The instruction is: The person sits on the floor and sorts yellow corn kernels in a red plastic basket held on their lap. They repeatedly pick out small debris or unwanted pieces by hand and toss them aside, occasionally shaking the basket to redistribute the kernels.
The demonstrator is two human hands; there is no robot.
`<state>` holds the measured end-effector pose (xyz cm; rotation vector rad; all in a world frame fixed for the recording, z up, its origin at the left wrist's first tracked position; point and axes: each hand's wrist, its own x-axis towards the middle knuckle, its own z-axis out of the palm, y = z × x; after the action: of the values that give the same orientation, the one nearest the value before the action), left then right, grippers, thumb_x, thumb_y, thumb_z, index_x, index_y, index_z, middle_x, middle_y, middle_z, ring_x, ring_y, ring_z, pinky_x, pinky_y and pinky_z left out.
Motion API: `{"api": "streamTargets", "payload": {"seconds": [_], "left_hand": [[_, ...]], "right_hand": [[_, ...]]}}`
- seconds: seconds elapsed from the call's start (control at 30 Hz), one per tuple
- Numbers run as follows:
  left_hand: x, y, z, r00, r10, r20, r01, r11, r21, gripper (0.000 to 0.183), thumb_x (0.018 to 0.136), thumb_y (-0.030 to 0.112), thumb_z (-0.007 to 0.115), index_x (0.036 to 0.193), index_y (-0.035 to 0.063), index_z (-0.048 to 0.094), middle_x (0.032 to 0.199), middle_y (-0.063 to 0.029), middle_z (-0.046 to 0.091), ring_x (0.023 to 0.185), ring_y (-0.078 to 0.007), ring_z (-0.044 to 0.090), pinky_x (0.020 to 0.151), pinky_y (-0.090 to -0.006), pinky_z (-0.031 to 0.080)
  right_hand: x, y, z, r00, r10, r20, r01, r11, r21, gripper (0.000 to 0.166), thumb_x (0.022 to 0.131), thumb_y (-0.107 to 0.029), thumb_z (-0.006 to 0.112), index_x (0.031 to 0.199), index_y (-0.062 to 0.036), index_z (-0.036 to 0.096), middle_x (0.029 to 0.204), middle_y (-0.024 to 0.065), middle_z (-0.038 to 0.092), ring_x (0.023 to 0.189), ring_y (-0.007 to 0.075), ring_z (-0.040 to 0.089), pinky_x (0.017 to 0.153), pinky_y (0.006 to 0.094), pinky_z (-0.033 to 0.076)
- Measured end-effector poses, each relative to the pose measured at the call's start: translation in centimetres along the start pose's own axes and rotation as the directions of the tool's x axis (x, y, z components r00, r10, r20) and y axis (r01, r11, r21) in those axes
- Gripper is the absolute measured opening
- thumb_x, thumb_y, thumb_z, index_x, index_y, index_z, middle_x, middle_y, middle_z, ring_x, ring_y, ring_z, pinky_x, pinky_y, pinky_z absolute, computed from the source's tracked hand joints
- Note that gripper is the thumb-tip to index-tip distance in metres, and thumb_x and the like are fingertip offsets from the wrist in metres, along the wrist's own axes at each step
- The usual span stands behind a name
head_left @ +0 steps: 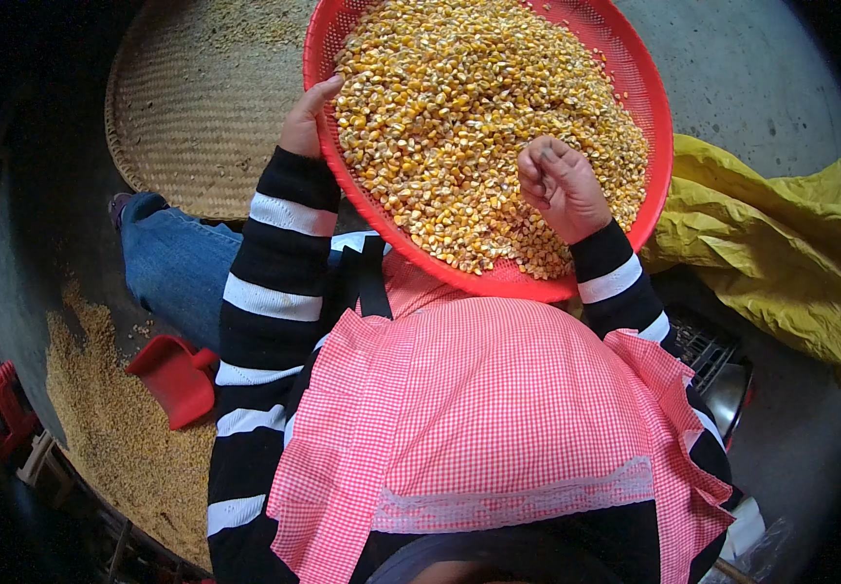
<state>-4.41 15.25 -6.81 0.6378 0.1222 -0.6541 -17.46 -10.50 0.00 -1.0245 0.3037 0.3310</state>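
A round red plastic basket (658, 95) with perforated sides holds a heap of yellow corn kernels (464, 124). My left hand (312, 117) grips the basket's left rim, its thumb over the edge and its other fingers hidden beneath. Over the right part of the kernels is my right hand (563, 186), turned partly palm up with its fingers curled and their tips close together. Whether a small thing is pinched between them I cannot tell. The basket's near edge lies against the red checked apron (523, 394).
A flat woven bamboo tray (194, 124) with scattered grains lies at the upper left. Grain (114, 438) is spread on the floor at the lower left, a red plastic scoop (176, 379) on it. A yellow sack (756, 241) lies at right, near a metal bowl (728, 398).
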Motion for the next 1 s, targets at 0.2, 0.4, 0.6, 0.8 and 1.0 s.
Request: {"api": "streamTargets", "payload": {"seconds": [0.2,0.4,0.6,0.8,1.0], "left_hand": [[0.3,-0.2,-0.7,1.0,-0.002,0.022,0.002,1.0,-0.027,0.042,0.084,0.024,0.051,0.116,-0.0021,0.044,0.106,-0.0149,0.057,0.091,-0.0254,0.059,0.079,-0.0364,0.05],[0.3,-0.2,-0.4,1.0,0.0,0.014,0.0,1.0,-0.024,0.042,0.084,0.024,0.051,0.116,-0.0018,0.044,0.106,-0.0145,0.057,0.091,-0.0251,0.059,0.079,-0.036,0.05],[0.1,-0.1,-0.1,1.0,0.009,-0.018,-0.009,1.0,0.004,0.042,0.084,0.024,0.051,0.116,-0.0016,0.044,0.106,-0.0146,0.057,0.092,-0.0251,0.059,0.08,-0.0366,0.049],[0.3,-0.1,-1.1,0.998,-0.007,0.07,0.011,0.999,-0.049,0.04,0.084,0.022,0.049,0.116,-0.0019,0.045,0.108,-0.0148,0.056,0.095,-0.026,0.058,0.084,-0.0385,0.047],[0.4,0.1,-0.9,0.998,-0.02,0.06,0.024,0.998,-0.058,0.039,0.084,0.022,0.049,0.115,-0.0018,0.046,0.107,-0.0145,0.057,0.095,-0.0257,0.057,0.083,-0.0379,0.047]], "right_hand": [[-0.2,0.1,0.3,0.998,0.063,0.005,-0.058,0.947,-0.316,0.014,0.083,-0.016,0.057,0.091,-0.0044,0.057,0.074,0.0007,0.053,0.059,0.0051,0.046,0.047,0.0192,0.036],[-0.7,0.4,2.1,0.992,0.104,0.067,0.01,0.468,-0.884,0.021,0.076,-0.013,0.062,0.096,-0.0068,0.062,0.068,0.0025,0.058,0.059,0.006,0.05,0.054,0.022,0.041],[-1.2,0.1,-1.0,0.988,-0.152,-0.04,0.008,0.305,-0.952,0.021,0.077,-0.013,0.059,0.095,-0.0043,0.063,0.079,0.0084,0.064,0.068,0.0145,0.059,0.065,0.0256,0.047],[-3.0,0.9,2.1,0.985,0.033,0.171,0.112,0.632,-0.767,0.021,0.085,-0.011,0.05,0.101,-0.001,0.06,0.079,0.002,0.061,0.072,0.0097,0.055,0.065,0.023,0.045],[-1.1,4.3,4.7,0.936,0.335,0.107,-0.223,0.801,-0.555,0.024,0.089,-0.008,0.041,0.107,-0.0003,0.054,0.06,-0.0016,0.047,0.052,0.0049,0.042,0.047,0.0204,0.036]]}}
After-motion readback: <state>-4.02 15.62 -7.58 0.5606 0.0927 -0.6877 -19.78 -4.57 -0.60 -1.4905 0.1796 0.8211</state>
